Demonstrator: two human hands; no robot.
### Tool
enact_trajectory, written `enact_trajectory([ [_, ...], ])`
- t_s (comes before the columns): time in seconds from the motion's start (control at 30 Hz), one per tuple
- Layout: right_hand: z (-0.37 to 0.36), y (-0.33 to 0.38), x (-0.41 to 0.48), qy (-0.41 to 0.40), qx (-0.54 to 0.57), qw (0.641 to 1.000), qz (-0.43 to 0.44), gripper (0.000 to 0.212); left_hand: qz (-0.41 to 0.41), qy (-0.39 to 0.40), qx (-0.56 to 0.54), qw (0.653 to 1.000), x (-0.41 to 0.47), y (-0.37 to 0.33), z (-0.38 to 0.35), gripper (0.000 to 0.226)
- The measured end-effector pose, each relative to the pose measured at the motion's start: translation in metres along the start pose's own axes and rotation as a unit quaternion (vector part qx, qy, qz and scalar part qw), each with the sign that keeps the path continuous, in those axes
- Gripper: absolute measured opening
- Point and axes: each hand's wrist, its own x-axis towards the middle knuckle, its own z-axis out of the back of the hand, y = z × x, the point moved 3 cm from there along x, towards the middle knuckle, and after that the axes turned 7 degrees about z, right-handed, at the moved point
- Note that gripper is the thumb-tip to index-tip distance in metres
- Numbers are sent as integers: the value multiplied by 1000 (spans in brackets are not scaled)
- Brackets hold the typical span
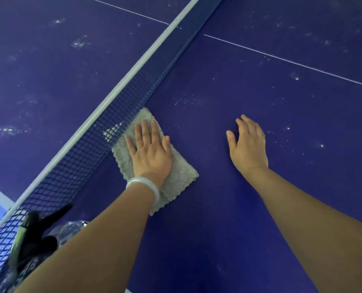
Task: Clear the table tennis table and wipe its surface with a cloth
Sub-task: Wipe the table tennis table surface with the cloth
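Observation:
A grey fluffy cloth lies flat on the dark blue table tennis table, right beside the net. My left hand presses flat on the cloth with straight fingers; a pale bangle circles that wrist. To the right, my right hand rests open on the bare surface, apart from the cloth. Whitish dust smudges dot the table on both sides of the net.
The net with its white top band runs diagonally from the lower left to the top middle. At the lower left, by the net's end, sit a dark blurred object and a clear crumpled plastic item. A thin white line crosses the table.

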Motion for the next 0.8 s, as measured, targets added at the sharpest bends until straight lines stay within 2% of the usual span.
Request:
enact_trajectory([
  [0.07, -1, 3, 0, 4, -20, 1000, -2, 56, -99, 1, 25, 995, -8, -26, -5, 65],
  [0.13, 0, 3, -1, 11, -13, 1000, -12, 56, -224, 8, 44, 974, -37, -45, -13, 64],
  [0.2, 2, 2, 0, 17, -12, 1000, -17, 57, -290, 17, 54, 955, -68, -41, -17, 62],
  [0.27, 2, 3, 0, 25, -15, 999, -18, 58, -246, 36, 39, 968, -75, -17, -13, 60],
  [0.33, 2, 4, -1, 26, -13, 999, -22, 59, -139, 22, 22, 990, -53, 2, -6, 61],
  [0.4, 2, 4, 0, 21, -11, 999, -21, 60, -46, 17, 5, 999, -12, 1, 1, 63],
  [0.47, 1, 3, 1, 13, -15, 1000, -19, 61, -13, 8, -29, 999, 36, -19, 9, 63],
  [0.53, -1, 2, 1, 13, -14, 1000, -23, 61, -39, 15, -23, 999, 78, -49, 10, 61],
  [0.6, -2, 1, 1, 16, -6, 999, -31, 61, -111, 19, 24, 993, 94, -80, 4, 59],
  [0.73, -3, 0, -1, 14, 10, 999, -36, 59, -291, 25, 69, 954, 38, -92, -11, 57],
  [0.8, 0, -1, -2, 11, 32, 998, -44, 60, -328, 31, 65, 942, -7, -62, -10, 58],
])
